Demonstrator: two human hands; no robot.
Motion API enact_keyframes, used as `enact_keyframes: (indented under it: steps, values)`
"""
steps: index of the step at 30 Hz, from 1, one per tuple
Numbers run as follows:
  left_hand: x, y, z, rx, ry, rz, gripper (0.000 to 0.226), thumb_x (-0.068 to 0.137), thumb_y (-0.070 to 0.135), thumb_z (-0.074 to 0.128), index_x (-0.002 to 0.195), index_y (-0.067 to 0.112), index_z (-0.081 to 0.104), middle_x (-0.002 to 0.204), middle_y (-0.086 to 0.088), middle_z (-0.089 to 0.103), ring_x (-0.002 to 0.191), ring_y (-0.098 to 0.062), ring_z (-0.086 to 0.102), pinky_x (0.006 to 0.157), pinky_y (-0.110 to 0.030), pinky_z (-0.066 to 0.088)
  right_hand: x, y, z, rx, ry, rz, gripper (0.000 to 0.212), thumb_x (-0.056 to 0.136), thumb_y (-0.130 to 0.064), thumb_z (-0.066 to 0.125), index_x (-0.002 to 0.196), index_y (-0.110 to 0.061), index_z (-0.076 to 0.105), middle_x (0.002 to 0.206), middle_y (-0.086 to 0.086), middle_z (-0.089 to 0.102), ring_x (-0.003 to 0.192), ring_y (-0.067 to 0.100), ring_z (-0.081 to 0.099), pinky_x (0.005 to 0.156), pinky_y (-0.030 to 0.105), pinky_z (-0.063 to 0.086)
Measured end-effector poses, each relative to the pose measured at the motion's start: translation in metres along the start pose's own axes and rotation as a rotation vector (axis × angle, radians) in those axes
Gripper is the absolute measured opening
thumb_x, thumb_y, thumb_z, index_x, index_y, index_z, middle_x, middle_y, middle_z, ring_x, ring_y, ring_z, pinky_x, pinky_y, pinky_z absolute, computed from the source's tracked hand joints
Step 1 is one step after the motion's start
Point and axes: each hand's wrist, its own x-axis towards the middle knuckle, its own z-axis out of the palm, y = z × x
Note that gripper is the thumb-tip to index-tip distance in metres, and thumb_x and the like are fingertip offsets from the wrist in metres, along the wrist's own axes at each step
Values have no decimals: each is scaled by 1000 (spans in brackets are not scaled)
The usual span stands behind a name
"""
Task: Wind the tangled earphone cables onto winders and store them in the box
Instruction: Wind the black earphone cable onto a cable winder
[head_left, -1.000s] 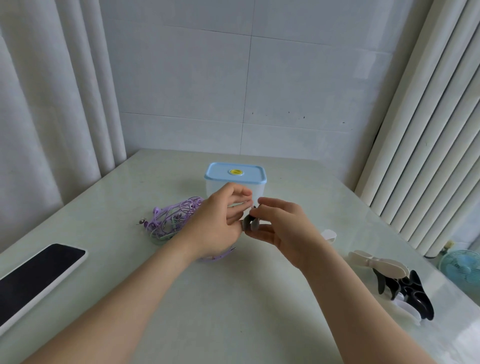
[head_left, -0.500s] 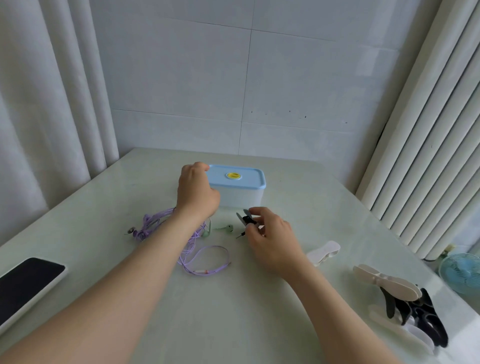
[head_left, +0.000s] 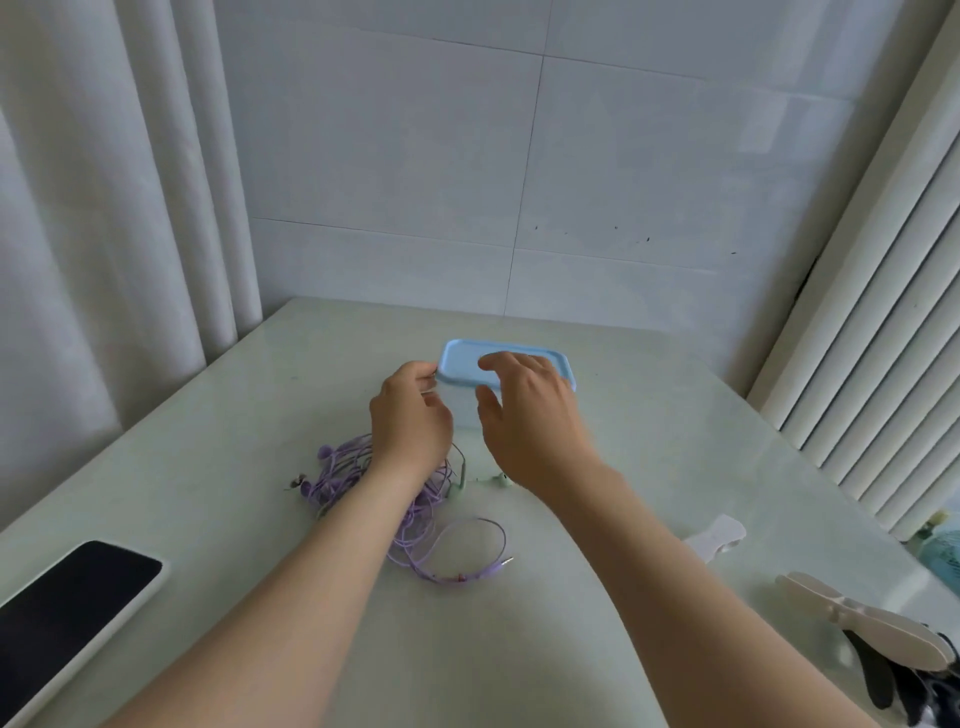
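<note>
Blue-lidded box stands toward the far edge of the desk. Left grip curls round its lid's left corner; right grip spreads wide over the lid, contact unclear. Purple earphone cables lie tangled mid-desk.

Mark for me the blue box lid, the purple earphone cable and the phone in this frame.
blue box lid (head_left: 460, 364), head view, bare left part of its top.
purple earphone cable (head_left: 340, 475), head view, the tangled bundle.
phone (head_left: 67, 608), head view, middle of its dark screen.
</note>
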Motion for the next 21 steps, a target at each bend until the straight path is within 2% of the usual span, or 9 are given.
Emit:
enact_keyframes:
  steps: [4, 9, 13, 16, 19, 21]
  values:
    - [-2, 0, -1, -73, 12, -18, 50, 87, -11, 47, 126, 11, 69, 116, -5, 74, 100, -15, 68, 80, -17, 45, 27, -9, 18, -92, -72, -43, 33, 106, -33, 55, 129, -9, 59, 123, 8, 67, 131, 31, 51, 103, 39, 39]
    - [-2, -2, -3, -98, 9, -24, 52, 82, -11, 49, 126, 11, 69, 108, -1, 72, 96, -12, 67, 73, -6, 44, 39, -8, 30, -77, -109, 27, 37, 101, -44, 62, 124, -16, 56, 108, 9, 66, 107, 31, 58, 78, 38, 43]
    - [-2, -2, -3, -103, 14, -35, 43, 84, -4, 62, 122, 12, 70, 105, -1, 74, 98, -15, 69, 85, -22, 50, 39, -13, 34, -80, -34, 69, 20, 99, -34, 62, 112, -21, 57, 91, 6, 66, 92, 33, 61, 71, 41, 48]
    - [-1, -3, -2, -55, 7, -21, 38, 83, 0, 71, 121, 9, 71, 108, -6, 76, 101, -19, 70, 88, -27, 52, 41, -14, 30, -24, 4, 64, 18, 100, -39, 58, 112, -24, 57, 87, 1, 63, 84, 31, 58, 66, 38, 38]
    - [0, -7, 3, 53, -19, 47, 48, 85, 13, 82, 130, 8, 66, 119, -9, 74, 115, -26, 68, 98, -38, 53, 47, -14, 20, 108, 107, 65, 19, 104, -35, 56, 116, -20, 54, 90, 1, 67, 80, 28, 54, 63, 38, 33]
    - [0, -9, 6, 96, -28, 103, 55, 89, 20, 80, 139, 12, 59, 126, -9, 72, 119, -28, 66, 102, -42, 52, 51, -12, 13, 182, 191, 48, 16, 107, -25, 55, 114, -12, 49, 88, 5, 66, 75, 28, 53, 60, 40, 32]
